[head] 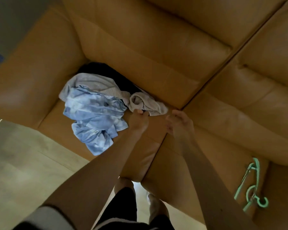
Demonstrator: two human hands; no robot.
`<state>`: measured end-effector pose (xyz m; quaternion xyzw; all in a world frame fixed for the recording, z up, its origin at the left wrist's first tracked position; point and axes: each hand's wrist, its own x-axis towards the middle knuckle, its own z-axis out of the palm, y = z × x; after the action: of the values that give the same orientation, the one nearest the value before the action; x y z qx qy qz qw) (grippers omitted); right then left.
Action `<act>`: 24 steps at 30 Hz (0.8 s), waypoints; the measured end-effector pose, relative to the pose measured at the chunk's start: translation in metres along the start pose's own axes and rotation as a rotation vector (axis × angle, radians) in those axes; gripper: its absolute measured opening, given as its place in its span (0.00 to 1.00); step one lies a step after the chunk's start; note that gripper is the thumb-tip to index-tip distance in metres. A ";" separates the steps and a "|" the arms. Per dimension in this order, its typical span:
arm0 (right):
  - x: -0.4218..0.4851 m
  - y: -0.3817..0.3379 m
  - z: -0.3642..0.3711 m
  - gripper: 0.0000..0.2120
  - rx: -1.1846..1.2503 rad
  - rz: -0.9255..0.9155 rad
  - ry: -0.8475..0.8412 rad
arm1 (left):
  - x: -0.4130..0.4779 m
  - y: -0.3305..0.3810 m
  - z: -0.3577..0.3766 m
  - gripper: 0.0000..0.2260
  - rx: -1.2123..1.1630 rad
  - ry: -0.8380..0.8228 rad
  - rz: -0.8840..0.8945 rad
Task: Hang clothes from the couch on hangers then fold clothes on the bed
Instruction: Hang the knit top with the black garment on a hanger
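Observation:
A heap of clothes lies on the left seat of a tan leather couch [156,67]. On top is a blue tie-dye garment [93,117], behind it a pale grey garment [96,83], and a black garment [106,70] at the back. My left hand [138,120] pinches the near edge of the grey garment where it spills to the right. My right hand [179,123] hovers just right of it with fingers loosely curled, holding nothing. Mint green hangers [251,185] lie on the right seat near its front edge.
The couch armrest [32,77] rises left of the heap. A seam between the two seat cushions [158,146] runs under my hands. Light wood floor [23,163] lies at lower left. My legs stand against the couch front.

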<state>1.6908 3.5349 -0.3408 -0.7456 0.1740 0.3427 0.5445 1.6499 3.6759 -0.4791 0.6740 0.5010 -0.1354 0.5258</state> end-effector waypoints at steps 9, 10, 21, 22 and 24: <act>0.074 0.061 -0.009 0.10 0.026 0.154 0.125 | 0.151 -0.010 0.046 0.34 0.365 -0.107 -0.135; 0.076 0.065 -0.009 0.10 0.028 0.162 0.128 | 0.158 -0.011 0.047 0.37 0.376 -0.127 -0.163; 0.083 0.038 -0.023 0.13 0.010 0.115 0.118 | 0.105 0.020 0.020 0.21 0.039 -0.159 0.253; 0.078 0.031 -0.024 0.13 -0.020 0.081 0.098 | 0.083 0.034 0.015 0.20 -0.015 -0.166 0.346; 0.069 0.016 -0.023 0.15 -0.081 0.025 0.087 | 0.040 0.059 0.003 0.17 -0.100 -0.194 0.484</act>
<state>1.7361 3.5159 -0.3965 -0.7789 0.1926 0.3234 0.5017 1.7180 3.6974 -0.4746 0.7311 0.2786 -0.0446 0.6211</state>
